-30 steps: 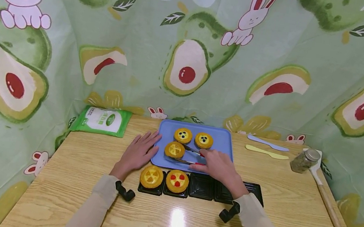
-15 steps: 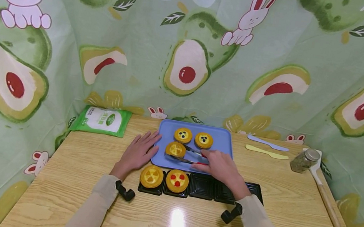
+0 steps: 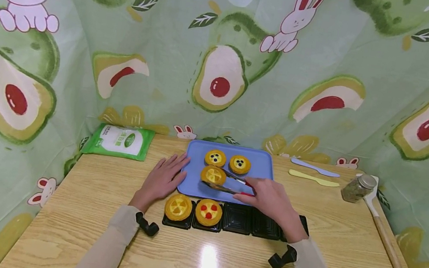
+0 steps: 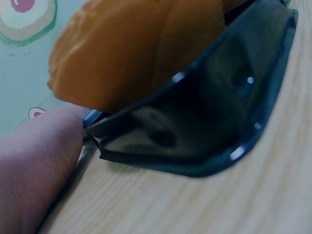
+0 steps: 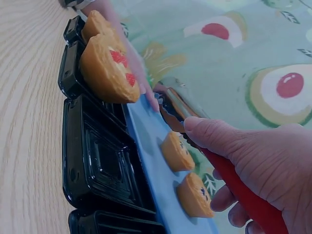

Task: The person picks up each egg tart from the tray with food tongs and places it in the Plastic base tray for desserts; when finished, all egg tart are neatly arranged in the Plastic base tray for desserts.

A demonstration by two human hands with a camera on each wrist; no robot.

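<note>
My right hand (image 3: 273, 200) grips red-handled tongs (image 3: 223, 189), the thumb along the red handle in the right wrist view. Their metal arms flank a fruit-topped egg tart (image 3: 213, 175) over the blue tray (image 3: 262, 159); I cannot tell whether it is clear of the tray. Behind it sit two tarts with dark berries, one left (image 3: 215, 158) and one right (image 3: 240, 164). My left hand (image 3: 160, 179) lies flat at the tray's left edge, fingers extended and holding nothing. In the left wrist view its thumb (image 4: 44, 161) shows beside a tart in a black holder.
In front of the tray runs a row of black plastic holders (image 3: 237, 219). A yellow-topped tart (image 3: 178, 207) and a red-berry tart (image 3: 208, 212) occupy the left two. Around stand a green packet (image 3: 119, 141), two plastic knives (image 3: 313, 178), a jar (image 3: 358, 188) and a spatula (image 3: 389, 250).
My right hand and the tongs have shifted right, and the tart between the arms has moved slightly right and back with them. The left hand has stayed in place.
</note>
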